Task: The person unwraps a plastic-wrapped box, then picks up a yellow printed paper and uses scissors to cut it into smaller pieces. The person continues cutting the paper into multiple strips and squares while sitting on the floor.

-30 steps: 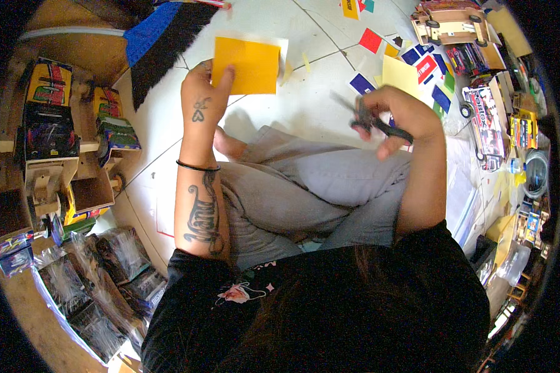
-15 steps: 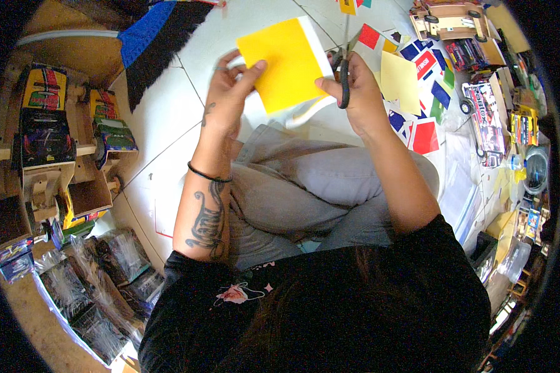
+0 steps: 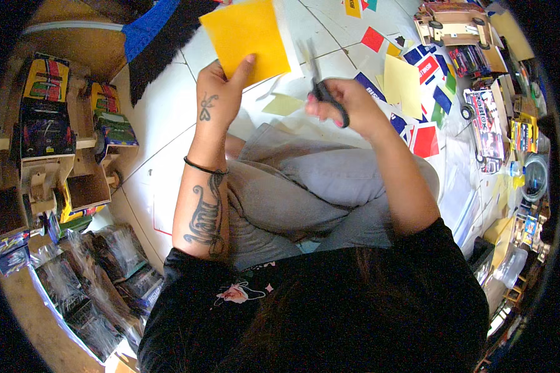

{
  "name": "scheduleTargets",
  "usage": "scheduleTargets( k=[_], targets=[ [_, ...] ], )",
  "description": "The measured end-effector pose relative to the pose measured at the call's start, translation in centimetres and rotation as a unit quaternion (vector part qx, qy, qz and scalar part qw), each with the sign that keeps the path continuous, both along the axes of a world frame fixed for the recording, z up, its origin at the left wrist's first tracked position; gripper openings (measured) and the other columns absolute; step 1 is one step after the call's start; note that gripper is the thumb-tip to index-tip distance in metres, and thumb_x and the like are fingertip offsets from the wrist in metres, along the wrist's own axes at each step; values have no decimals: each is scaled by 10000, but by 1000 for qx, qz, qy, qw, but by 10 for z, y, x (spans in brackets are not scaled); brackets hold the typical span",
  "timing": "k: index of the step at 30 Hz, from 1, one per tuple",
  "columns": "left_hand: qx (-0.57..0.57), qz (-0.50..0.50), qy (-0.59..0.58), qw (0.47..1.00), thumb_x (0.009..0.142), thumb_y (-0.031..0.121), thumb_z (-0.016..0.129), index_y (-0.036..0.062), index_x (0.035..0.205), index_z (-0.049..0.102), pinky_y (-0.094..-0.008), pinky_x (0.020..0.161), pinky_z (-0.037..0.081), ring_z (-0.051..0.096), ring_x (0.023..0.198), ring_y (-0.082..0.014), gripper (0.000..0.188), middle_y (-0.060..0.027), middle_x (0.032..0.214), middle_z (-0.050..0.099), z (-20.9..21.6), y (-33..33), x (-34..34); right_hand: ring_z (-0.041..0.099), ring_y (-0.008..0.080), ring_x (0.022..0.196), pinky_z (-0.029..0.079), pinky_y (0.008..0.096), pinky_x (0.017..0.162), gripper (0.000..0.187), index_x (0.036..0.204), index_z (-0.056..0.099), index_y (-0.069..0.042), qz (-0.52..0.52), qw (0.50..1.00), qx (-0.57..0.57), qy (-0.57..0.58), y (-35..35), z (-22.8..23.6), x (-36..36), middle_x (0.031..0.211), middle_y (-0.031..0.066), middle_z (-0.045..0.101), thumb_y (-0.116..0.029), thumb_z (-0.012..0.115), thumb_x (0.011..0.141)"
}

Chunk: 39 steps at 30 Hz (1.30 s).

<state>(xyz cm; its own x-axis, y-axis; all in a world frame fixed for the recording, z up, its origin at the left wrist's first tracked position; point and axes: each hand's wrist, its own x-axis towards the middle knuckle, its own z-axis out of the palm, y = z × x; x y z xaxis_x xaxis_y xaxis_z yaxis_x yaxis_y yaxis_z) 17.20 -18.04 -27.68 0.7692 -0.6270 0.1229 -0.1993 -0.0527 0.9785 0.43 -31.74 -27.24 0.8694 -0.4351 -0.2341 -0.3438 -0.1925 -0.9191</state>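
My left hand [image 3: 221,93] pinches the lower edge of a square yellow sheet [image 3: 246,40], thumb on its front. A white margin shows along the sheet's right side. In my right hand [image 3: 342,105] is a pair of scissors [image 3: 320,87] with black handles; its blades point up toward the sheet's right edge, blurred and apart from it. Below the sheet, a pale yellow offcut [image 3: 283,104] lies on the floor between my hands.
Coloured paper pieces and a cream sheet [image 3: 401,86] litter the tiled floor [image 3: 162,124] on the right. Wooden toy trucks [image 3: 484,124] stand beyond them. More toy trucks [image 3: 46,112] line the left, above plastic-wrapped dark packs [image 3: 93,304]. My crossed legs [image 3: 305,180] are below my hands.
The yellow sheet has moved up and left with my left hand. My right hand has come off the sheet's edge, shifting down and left with the scissors. A pale strip has dropped away below.
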Motion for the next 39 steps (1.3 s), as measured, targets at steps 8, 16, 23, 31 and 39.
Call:
scheduleTargets(
  k=[8, 16, 23, 31, 39],
  targets=[
    [-11, 66, -47, 997, 841, 250, 630, -64, 757, 614, -238, 472, 427, 552, 515, -103, 325, -75, 635, 627, 8, 3, -2, 509, 90, 503, 370, 211, 460, 452, 727, 593, -25, 92, 991, 21, 97, 11, -10, 4, 592, 25, 564, -437, 761, 651],
    [-29, 87, -128, 988, 832, 276, 647, -48, 648, 602, -226, 430, 408, 522, 453, -81, 376, -83, 528, 584, 4, -2, -7, 522, 89, 511, 404, 209, 482, 503, 674, 604, -43, 22, 996, 69, 59, 14, 2, 2, 584, 12, 568, -522, 750, 622],
    [-27, 61, -116, 991, 829, 265, 655, -47, 678, 612, -216, 424, 402, 520, 447, -78, 349, -55, 525, 579, 11, -1, -13, 536, 126, 509, 425, 243, 501, 545, 645, 618, -28, -10, 999, 13, 43, 15, -3, 4, 572, 42, 574, -555, 747, 593],
    [-36, 44, -75, 996, 832, 236, 653, 11, 761, 630, -198, 431, 389, 495, 475, -67, 237, -19, 624, 596, 16, 0, -17, 562, 198, 520, 456, 294, 538, 656, 622, 612, 14, -53, 990, -129, 37, 14, -6, 4, 569, 104, 585, -622, 745, 527],
    [-72, 42, -42, 996, 835, 263, 648, 27, 750, 618, -196, 411, 357, 469, 446, -61, 253, -6, 587, 567, 19, -1, -21, 471, 88, 501, 372, 220, 473, 497, 641, 583, -30, -77, 984, -156, 29, 19, -2, 4, 540, 8, 519, -478, 792, 584]
  ],
)
